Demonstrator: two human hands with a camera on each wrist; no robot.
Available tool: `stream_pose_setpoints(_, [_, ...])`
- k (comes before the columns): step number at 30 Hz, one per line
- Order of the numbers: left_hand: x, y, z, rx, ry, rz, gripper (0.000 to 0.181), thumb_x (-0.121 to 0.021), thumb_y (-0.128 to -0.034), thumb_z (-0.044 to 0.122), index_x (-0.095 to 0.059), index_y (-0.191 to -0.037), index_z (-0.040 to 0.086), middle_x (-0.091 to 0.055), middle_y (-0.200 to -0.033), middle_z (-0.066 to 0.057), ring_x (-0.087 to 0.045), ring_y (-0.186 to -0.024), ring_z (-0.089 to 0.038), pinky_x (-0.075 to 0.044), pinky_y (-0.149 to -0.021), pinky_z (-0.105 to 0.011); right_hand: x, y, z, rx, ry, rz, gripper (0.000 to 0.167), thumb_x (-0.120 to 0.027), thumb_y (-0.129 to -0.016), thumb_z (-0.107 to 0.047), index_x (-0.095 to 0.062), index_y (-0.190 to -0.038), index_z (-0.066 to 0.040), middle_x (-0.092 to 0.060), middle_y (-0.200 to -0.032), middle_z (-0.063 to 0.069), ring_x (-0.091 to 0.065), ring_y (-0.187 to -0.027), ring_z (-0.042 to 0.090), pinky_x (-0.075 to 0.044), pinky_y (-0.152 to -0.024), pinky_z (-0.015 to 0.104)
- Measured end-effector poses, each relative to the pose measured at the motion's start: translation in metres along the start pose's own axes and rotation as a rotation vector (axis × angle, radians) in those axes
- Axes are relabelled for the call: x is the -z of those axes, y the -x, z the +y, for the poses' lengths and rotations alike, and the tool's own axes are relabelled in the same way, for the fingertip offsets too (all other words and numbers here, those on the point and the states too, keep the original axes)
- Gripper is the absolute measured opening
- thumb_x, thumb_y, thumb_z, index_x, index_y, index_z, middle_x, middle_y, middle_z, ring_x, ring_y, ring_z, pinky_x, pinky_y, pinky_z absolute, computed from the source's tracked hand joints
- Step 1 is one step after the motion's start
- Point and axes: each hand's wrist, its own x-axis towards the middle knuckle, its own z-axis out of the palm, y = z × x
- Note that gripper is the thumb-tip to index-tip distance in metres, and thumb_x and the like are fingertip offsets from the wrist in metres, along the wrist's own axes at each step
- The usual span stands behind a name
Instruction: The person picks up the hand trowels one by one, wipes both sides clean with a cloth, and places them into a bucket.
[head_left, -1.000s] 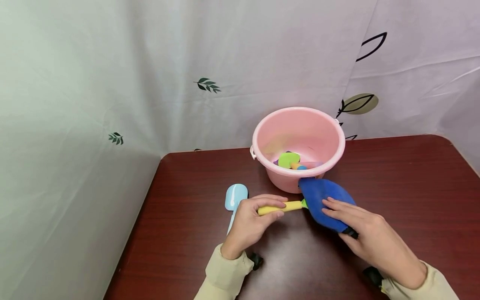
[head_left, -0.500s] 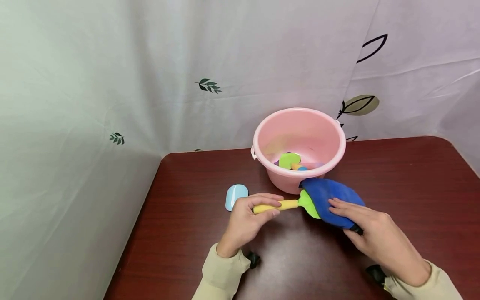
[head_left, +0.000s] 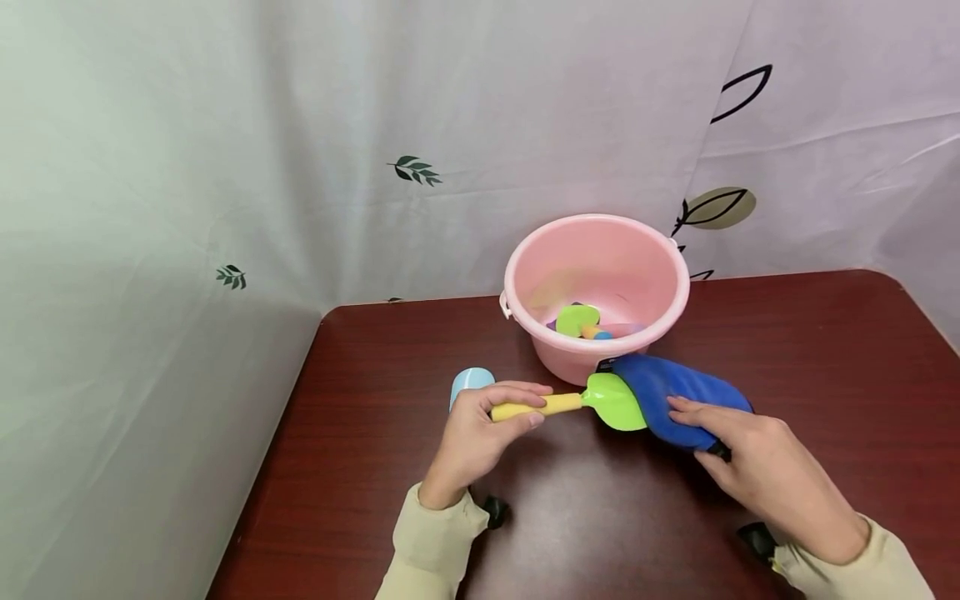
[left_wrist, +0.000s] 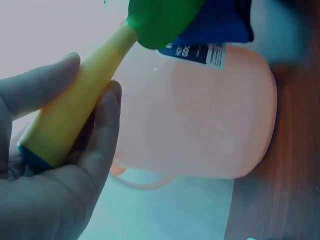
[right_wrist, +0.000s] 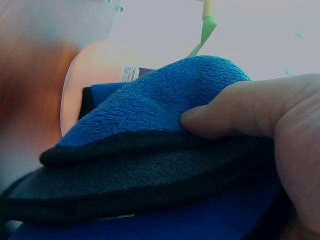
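My left hand (head_left: 474, 433) grips the yellow handle of a toy shovel (head_left: 617, 402), thumb on one side and fingers on the other. The shovel's bright green blade points right, its far end covered by a folded blue cloth (head_left: 675, 396). My right hand (head_left: 772, 471) pinches that cloth, which has a fuzzy face and dark edging in the right wrist view, where the thumb (right_wrist: 205, 120) lies on it. Just behind these stands a pink bucket (head_left: 555, 354); several colourful pieces lie inside, among them a green blade (head_left: 576, 320).
A light blue toy shovel (head_left: 471, 380) lies on the dark red-brown table (head_left: 360, 433), mostly hidden by the left hand. Pale curtains (head_left: 480, 108) with leaf prints hang close behind the table and along its left side.
The left hand has drawn the shovel leftward, and much more of the green blade shows outside the cloth. My right hand and the cloth have shifted a little right. The bucket stays put.
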Motion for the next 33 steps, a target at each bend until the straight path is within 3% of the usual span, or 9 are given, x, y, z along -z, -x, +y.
stream_pose_setpoints(4, [0.004, 0.0, 0.0, -0.013, -0.006, -0.019, 0.014, -0.078, -0.0849, 0.002, -0.08, -0.098, 0.006, -0.075, -0.11, -0.002, -0.068, -0.104, -0.02, -0.055, -0.075, -0.025, 0.004, -0.001, 0.003, -0.025, 0.055, -0.003, 0.058, -0.085, -0.056, -0.001, -0.076, -0.112, -0.011, -0.076, -0.105, 0.001, -0.07, -0.081, 0.02, -0.047, -0.067, 0.017])
stream_pose_setpoints(9, [0.006, 0.0, 0.0, -0.017, -0.008, -0.039, 0.014, -0.078, -0.0851, 0.003, -0.08, -0.099, 0.005, -0.075, -0.11, -0.003, -0.068, -0.105, -0.02, -0.054, -0.074, -0.025, 0.007, -0.001, 0.007, -0.063, 0.087, 0.023, 0.053, -0.08, -0.057, -0.001, -0.076, -0.109, -0.009, -0.076, -0.098, 0.008, -0.051, -0.06, 0.008, -0.039, -0.051, 0.026])
stream_pose_setpoints(13, [0.007, 0.0, 0.001, -0.018, -0.019, -0.043, 0.014, -0.079, -0.0853, 0.004, -0.08, -0.099, 0.006, -0.075, -0.11, -0.002, -0.068, -0.105, -0.02, -0.054, -0.075, -0.025, 0.009, -0.001, 0.007, -0.098, 0.087, 0.042, 0.053, -0.08, -0.058, -0.001, -0.075, -0.11, -0.008, -0.075, -0.097, 0.011, -0.037, -0.056, 0.003, -0.035, -0.049, 0.027])
stream_pose_setpoints(21, [0.01, 0.003, 0.004, -0.03, -0.041, -0.054, 0.015, -0.078, -0.0852, 0.004, -0.08, -0.098, 0.01, -0.074, -0.11, 0.002, -0.067, -0.104, -0.019, -0.055, -0.074, -0.028, 0.009, -0.002, 0.007, -0.123, 0.087, 0.043, 0.053, -0.083, -0.059, -0.003, -0.074, -0.111, -0.008, -0.074, -0.099, 0.012, -0.037, -0.057, 0.004, -0.034, -0.051, 0.027])
stream_pose_setpoints(33, [0.021, 0.005, 0.016, -0.19, 0.0, -0.024, 0.026, -0.07, -0.0792, -0.012, -0.078, -0.098, 0.004, -0.074, -0.107, -0.007, -0.069, -0.1, -0.026, -0.058, -0.077, -0.032, 0.007, -0.001, 0.007, -0.156, 0.074, 0.035, 0.053, -0.084, -0.06, -0.002, -0.073, -0.112, -0.008, -0.074, -0.097, 0.011, -0.03, -0.054, -0.001, -0.031, -0.05, 0.025])
